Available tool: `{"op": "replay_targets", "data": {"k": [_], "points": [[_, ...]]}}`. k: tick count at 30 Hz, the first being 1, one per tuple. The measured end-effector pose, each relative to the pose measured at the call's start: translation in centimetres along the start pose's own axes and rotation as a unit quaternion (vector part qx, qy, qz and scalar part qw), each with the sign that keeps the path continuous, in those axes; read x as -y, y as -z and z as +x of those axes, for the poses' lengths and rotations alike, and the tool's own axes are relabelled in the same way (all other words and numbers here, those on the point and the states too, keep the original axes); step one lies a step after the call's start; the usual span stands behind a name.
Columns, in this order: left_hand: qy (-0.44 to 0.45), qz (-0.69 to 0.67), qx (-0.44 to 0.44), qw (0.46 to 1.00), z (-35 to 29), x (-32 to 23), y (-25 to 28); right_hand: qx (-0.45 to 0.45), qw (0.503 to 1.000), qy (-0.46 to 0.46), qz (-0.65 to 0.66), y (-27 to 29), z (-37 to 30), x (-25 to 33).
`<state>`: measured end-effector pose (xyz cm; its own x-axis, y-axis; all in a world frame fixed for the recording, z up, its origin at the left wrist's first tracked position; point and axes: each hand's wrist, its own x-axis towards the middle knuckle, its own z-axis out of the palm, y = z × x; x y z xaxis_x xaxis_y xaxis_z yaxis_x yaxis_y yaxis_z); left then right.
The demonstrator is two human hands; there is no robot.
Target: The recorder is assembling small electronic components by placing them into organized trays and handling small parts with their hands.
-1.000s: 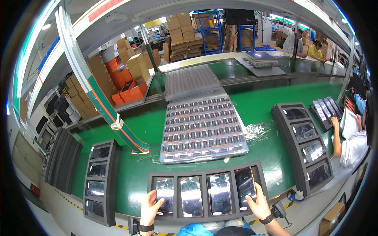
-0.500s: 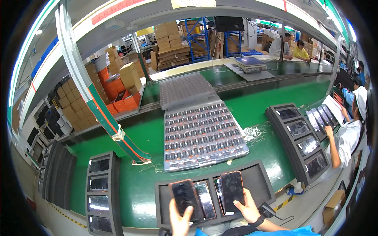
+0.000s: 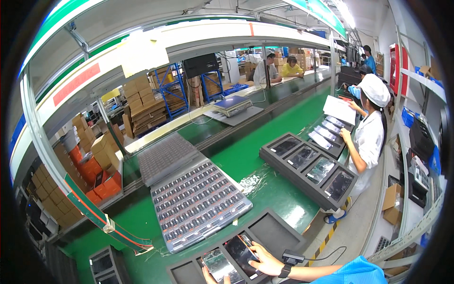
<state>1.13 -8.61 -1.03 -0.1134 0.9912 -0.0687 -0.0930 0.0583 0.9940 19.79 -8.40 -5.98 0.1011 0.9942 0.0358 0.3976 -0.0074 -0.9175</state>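
At the lower edge, my left hand is closed around a smartphone with a glossy, reflecting screen, thumb near its lower end. My right hand grips the right side of a dark-screened smartphone with an orange edge. Both phones are at a dark foam tray with compartments. Whether they rest in it or hover just above, I cannot tell. A wristband circles my right wrist. Beyond the tray sits a clear plastic tray filled with rows of small dark pieces.
A stack of foam trays holding phones stands to the right, beside a co-worker in white holding a white sheet. More phone-filled foam trays lie at the lower left. A metal post rises on the left. A grey shelf lines the far right.
The view has swung to the right, so the bench appears shifted left. Both phones have gone lower against the tray, with my hands still on them.
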Motion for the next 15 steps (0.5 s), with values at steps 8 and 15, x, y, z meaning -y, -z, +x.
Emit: {"op": "replay_targets", "data": {"k": [8,15], "points": [[0.11,-0.081,0.031,0.99,2.1,0.5,1.7,0.039,0.985,-0.041,0.162,0.4,0.9,1.0],[0.166,0.027,0.071,0.983,2.0,-1.2,2.0,0.026,0.915,-0.046,0.399,0.3,0.6,0.9]]}}
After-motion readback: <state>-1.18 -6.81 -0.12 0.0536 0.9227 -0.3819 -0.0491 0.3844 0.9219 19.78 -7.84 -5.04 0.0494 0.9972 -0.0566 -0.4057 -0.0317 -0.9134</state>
